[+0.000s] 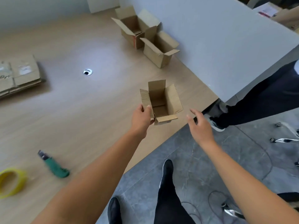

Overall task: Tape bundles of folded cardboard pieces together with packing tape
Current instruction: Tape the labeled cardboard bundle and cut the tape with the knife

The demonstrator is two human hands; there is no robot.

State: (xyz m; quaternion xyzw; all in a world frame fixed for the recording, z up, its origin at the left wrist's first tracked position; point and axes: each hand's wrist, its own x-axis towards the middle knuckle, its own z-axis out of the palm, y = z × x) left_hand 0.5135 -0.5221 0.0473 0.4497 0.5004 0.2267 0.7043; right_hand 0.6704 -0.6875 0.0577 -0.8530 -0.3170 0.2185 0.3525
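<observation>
Cardboard box (161, 101), small and open-topped with all four flaps up, is where I start: my left grip (140, 118) pinches its near-left flap between thumb and fingers, close to the corner. My right grip (201, 126) hangs just beside the box with fingers spread and holds nothing. The box is at the right-hand edge of the worktop (72, 110); I cannot tell whether its base rests there or is lifted. My worry is that single-flap hold: I judge the flap could crease or tear and let the box swing, and so near the edge it could drop to the grey floor (210, 167), where cables lie. It is also not yet flattened, so it cannot join a bundle as it stands. Further out, the flattened cardboard stack (19, 75) lies at the far left, well apart from the box. The yellow tape roll (11, 181) and the green knife (55, 167) lie at the near left, also well apart; the knife is blurred, so I cannot tell if its blade is out, which matters for any reach across. Two more open boxes (145, 34) stand against the grey partition (226, 46). Another person's legs (258, 101) stand right at the worktop's corner, crowding the right side.
</observation>
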